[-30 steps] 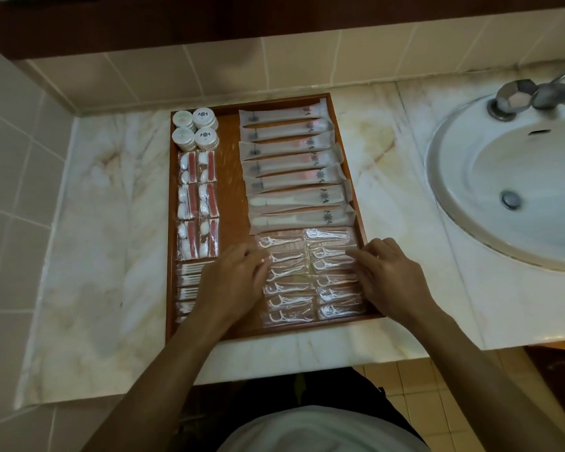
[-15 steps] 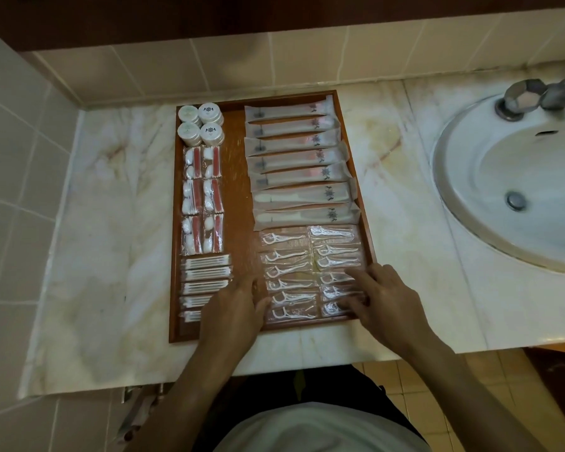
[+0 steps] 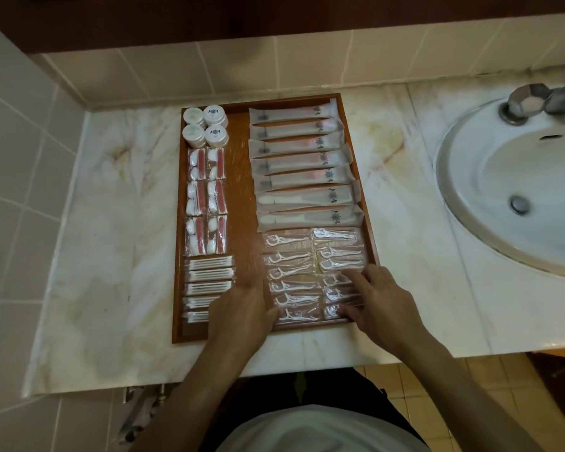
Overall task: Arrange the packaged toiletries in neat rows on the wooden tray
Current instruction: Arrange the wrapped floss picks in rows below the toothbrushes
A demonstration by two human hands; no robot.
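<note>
**Both hands squaring up the floss picks at the near end of the tray**

The tray point(image 3: 242, 197) sits on the marble desk point(image 3: 111, 223), left of the sink point(image 3: 519, 190). Its contents lie in two columns. On the left, from far to near: four round white jars point(image 3: 205, 126), six clear packets with red strips point(image 3: 206, 202), then a stack of cotton-bud packets point(image 3: 209, 282). On the right: seven long frosted sachets point(image 3: 302, 168) laid crosswise and slightly fanned, and nearer, two short columns of floss picks point(image 3: 294, 278) in clear film.

The left hand point(image 3: 242, 311) lies flat at the left edge of the floss picks, fingers straight, thumb against the packets; it holds nothing. The right hand point(image 3: 380, 305) rests its spread, straight fingers on the right-hand floss column, pressing and not pinching.

These packets look very light and slick: thin glossy film over a small stiff plastic pick, so they should slide readily on the wood and over one another. Judging by that, lifting each is less useful than nudging. Flat fingers on top, with a hand as a fence along the outer edge, should push a whole column straight. Too much pressure may make the film crumple or the stack skid sideways. The frosted sachets seem soft and flexible; taking them by the ends would likely keep them flat.

The rows look nearly done; only the floss columns and the sachets' slight fan seem to need truing.
</note>
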